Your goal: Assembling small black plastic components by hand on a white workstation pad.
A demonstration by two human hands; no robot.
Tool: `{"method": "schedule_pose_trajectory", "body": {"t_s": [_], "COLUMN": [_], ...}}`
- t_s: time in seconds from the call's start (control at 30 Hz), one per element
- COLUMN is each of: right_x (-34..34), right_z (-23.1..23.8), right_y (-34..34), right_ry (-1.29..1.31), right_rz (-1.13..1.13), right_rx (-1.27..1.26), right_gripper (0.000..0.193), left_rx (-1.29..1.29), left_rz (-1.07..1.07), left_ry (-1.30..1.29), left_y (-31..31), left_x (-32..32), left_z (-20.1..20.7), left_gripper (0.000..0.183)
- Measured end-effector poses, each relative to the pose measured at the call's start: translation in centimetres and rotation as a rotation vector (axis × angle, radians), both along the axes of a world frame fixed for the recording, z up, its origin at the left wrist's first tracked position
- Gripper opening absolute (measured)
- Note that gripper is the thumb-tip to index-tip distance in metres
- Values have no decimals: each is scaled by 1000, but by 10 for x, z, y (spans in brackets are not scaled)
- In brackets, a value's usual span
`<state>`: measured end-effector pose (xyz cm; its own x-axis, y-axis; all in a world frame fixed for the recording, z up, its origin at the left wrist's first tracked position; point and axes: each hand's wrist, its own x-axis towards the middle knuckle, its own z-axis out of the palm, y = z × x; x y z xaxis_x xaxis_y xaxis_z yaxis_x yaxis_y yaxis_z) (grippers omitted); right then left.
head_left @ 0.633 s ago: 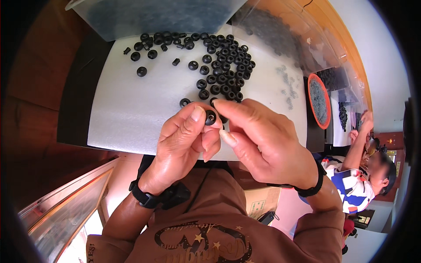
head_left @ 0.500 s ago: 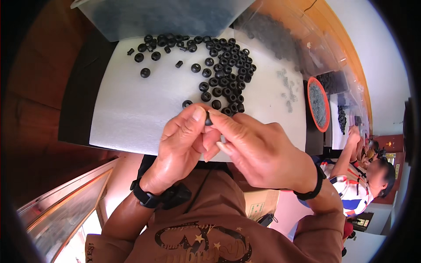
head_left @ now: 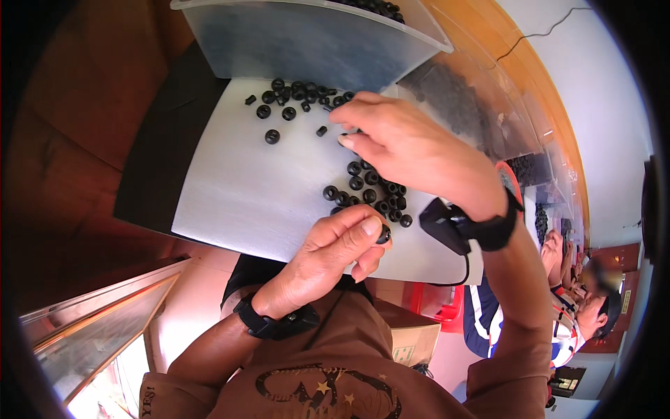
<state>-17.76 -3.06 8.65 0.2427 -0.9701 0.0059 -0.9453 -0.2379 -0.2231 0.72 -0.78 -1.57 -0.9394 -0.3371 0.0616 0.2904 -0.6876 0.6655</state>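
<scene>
My left hand (head_left: 336,246) is closed, pinching a black ball-shaped piece with a hole (head_left: 383,234) between thumb and fingers above the near edge of the white mat. My right hand (head_left: 401,140) reaches over the far part of the mat, palm down. Its thumb and forefinger are apart, close to the black pieces there, and it hides part of the pile. Beneath it more black holed balls (head_left: 370,196) lie in a heap. To its left are loose balls (head_left: 272,137) and small black spool-shaped pieces (head_left: 322,130).
A translucent plastic bin (head_left: 293,49) holding black pieces stands at the mat's far edge. Another clear bin (head_left: 481,105) is at the right, with an orange-rimmed bowl (head_left: 504,171) partly hidden by my arm. A co-worker (head_left: 569,321) sits at the right. The white mat (head_left: 237,188) covers the table.
My hands were together on one black ball; they have parted. My right hand has moved away to the far pieces, while the left keeps the ball. The view has shifted.
</scene>
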Motion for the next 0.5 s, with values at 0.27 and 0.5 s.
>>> {"method": "schedule_pose_trajectory", "body": {"t_s": [0.27, 0.5], "right_x": [12, 7], "right_z": [-39, -39], "right_y": [-27, -21], "right_ry": [213, 117], "right_rz": [111, -1], "right_rx": [-124, -118], "right_gripper": [9, 11], "left_rx": [-5, -3], "left_rz": [-31, -27], "left_ry": [17, 33], "left_y": [-3, -3], "left_x": [4, 3], "left_z": [0, -1], "left_gripper": [37, 38]}}
